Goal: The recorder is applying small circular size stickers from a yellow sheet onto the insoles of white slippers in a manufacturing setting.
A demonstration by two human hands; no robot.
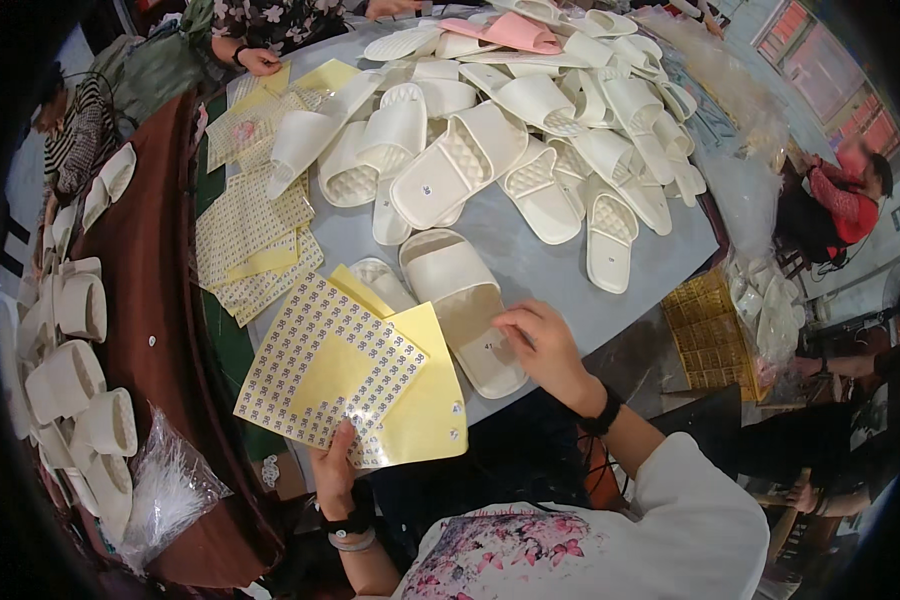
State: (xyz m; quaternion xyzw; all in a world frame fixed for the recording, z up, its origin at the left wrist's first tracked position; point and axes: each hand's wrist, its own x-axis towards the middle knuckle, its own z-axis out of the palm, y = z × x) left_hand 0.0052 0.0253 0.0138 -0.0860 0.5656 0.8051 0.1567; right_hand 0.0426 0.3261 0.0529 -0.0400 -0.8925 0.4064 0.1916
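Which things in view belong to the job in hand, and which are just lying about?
Seem to belong:
- yellow sticker sheets, held in the left hand
- white slipper under the right hand
- loose sticker sheets on the table

Apparently just lying about:
- woven yellow basket
- clear plastic bag at lower left

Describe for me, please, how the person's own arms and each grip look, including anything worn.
The left grip and right grip are both gloveless. The left wrist wears a black band and a pale bracelet; the right has a black wristband. A loose, plain white sleeve covers the right upper arm, leaving the forearm uncovered.
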